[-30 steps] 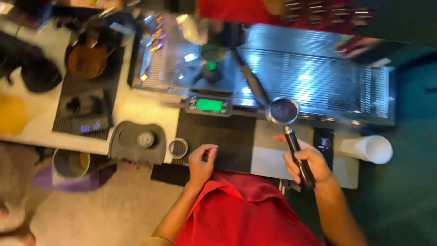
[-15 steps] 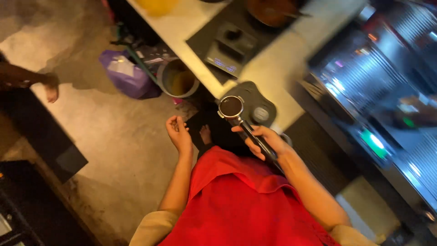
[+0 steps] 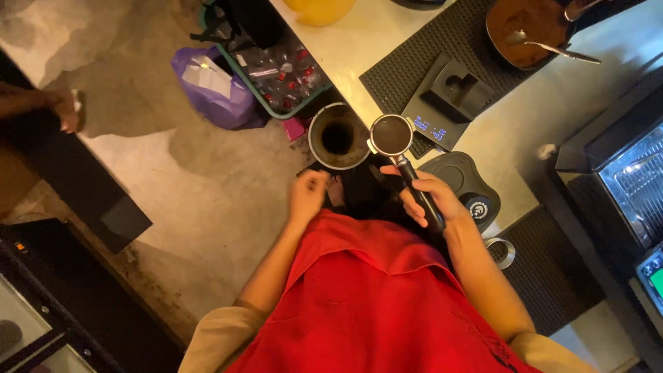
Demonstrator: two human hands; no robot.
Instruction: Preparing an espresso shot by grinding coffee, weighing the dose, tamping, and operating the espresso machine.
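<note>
My right hand point(image 3: 431, 197) grips the black handle of a portafilter point(image 3: 391, 135), whose round basket full of dark coffee hangs level at the counter's edge, next to a round bin point(image 3: 338, 136) with a dark inside on the floor. My left hand point(image 3: 308, 193) is loosely curled just below the bin and holds nothing that I can see. I wear a red apron point(image 3: 373, 297).
On the counter point(image 3: 552, 103) lie a black scale with lit digits point(image 3: 442, 103) on a ribbed mat, a dark tamping mat point(image 3: 464, 183), a metal ring point(image 3: 503, 252) and a bowl of brown grounds with a spoon point(image 3: 532, 24). A crate of bottles point(image 3: 283, 72) and a purple bag point(image 3: 214, 90) stand on the floor. Another person's foot point(image 3: 65, 110) is at left.
The view swung from the espresso machine to the counter's edge and floor. My right hand carried the portafilter away from the machine and now holds it beside the bin.
</note>
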